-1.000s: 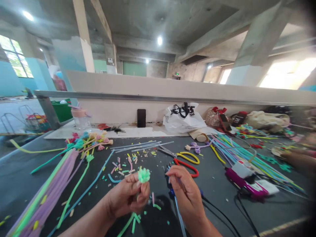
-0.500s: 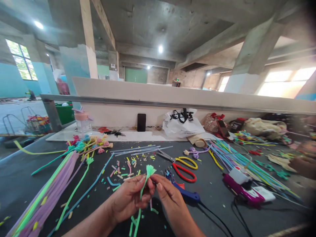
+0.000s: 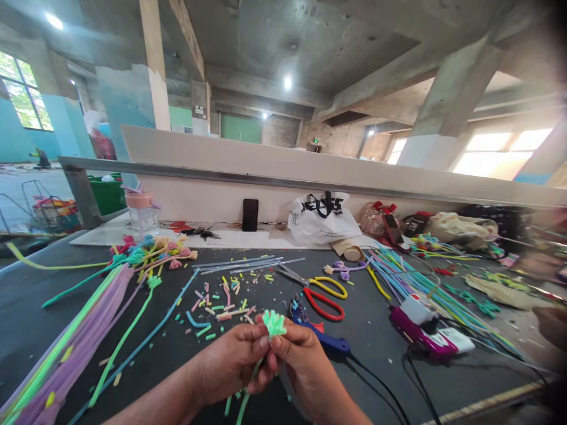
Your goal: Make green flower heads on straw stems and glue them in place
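In the lower centre of the frame, both hands come together around one small green flower (image 3: 273, 323), which is held above the counter (image 3: 469, 378); the left hand (image 3: 237, 360) is closed, gripping the flower from the left, just below its head; the right hand (image 3: 305, 360) is also gripping it, with thumb and fingers pressed at the right side of the head; the head rises above the fingertips, and a green stem (image 3: 244, 404) goes down toward the bottom edge; exactly how the fingers lie behind the head, I cannot tell; just beyond the right hand lies a blue glue gun (image 3: 328, 341) with a black cord, and above it in the frame are scissors (image 3: 325, 295) with one yellow and one red handle; left of these, many short cut pieces (image 3: 221, 304) are scattered, and behind them lie some clear sticks (image 3: 248, 262); at the left of the frame there is a bundle of purple and green stems (image 3: 84, 330), near a heap of coloured flowers (image 3: 153, 251); in the middle, farther back, a black phone (image 3: 250, 215) stands upright, left of a white bag (image 3: 323, 218); at the right edge another person's hand (image 3: 549, 323) shows, blurred
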The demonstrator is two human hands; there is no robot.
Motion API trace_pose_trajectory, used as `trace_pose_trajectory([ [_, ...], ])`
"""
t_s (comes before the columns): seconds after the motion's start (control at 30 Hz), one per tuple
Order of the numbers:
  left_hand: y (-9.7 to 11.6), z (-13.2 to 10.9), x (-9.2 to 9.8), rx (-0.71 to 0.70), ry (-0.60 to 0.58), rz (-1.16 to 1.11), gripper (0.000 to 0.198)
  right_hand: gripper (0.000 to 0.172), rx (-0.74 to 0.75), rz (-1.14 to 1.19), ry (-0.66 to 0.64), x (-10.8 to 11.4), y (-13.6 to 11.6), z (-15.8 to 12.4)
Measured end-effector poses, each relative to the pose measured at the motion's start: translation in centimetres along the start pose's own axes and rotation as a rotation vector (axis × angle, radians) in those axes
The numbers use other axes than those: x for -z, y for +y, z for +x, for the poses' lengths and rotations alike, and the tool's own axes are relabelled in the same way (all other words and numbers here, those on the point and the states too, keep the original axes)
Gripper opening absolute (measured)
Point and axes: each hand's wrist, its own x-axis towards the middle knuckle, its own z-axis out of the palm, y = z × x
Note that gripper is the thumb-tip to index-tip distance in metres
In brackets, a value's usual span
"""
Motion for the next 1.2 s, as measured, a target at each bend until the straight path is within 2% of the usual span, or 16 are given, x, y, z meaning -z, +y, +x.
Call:
trace_pose_trajectory([
  [0.1,-0.2,0.1,-0.2,-0.018,-0.069,0.044,0.04,0.028,-0.049,0.067,0.003,-0.2,-0.2,-0.1],
  [0.2,0.1,0.1,-0.2,-0.06,-0.094,0.075,0.038,0.027,0.01,0.009,0.104,-0.1,-0.9,0.0],
  [0.27,0.6,0.2,0.1,-0.135,-0.047,0.151,0.035,0.024,0.101,-0.128,0.215,0.1,-1.7,0.0],
  [0.37,1.0,0.4,0.8,-0.285,0.129,0.307,0.033,0.02,0.174,-0.323,0.289,0.3,-2.5,-0.1],
  [0.47,1.1,0.4,1.2,-0.359,0.24,0.393,0.033,0.025,0.095,-0.306,0.236,0.2,-2.5,-0.1],
  [0.57,1.1,0.3,1.2,-0.37,0.246,0.392,0.033,0.032,-0.018,-0.222,0.192,0.1,-2.0,0.0],
  [0.67,1.2,0.2,1.0,-0.367,0.259,0.359,0.034,0.036,-0.068,-0.156,0.167,-0.1,-1.7,0.2],
  [0.8,1.4,0.2,1.1,-0.376,0.268,0.306,0.033,0.038,-0.091,-0.068,0.14,-0.3,-2.0,0.2],
  [0.97,1.3,0.2,1.2,-0.38,0.279,0.289,0.034,0.038,-0.132,-0.14,0.207,-0.3,-2.3,0.0],
  [1.07,1.4,0.1,1.1,-0.395,0.295,0.288,0.034,0.039,-0.114,-0.186,0.242,-0.3,-2.2,-0.1],
  [1.2,1.4,0.0,0.9,-0.405,0.281,0.289,0.031,0.037,-0.079,-0.147,0.212,-0.4,-2.0,-0.4],
])
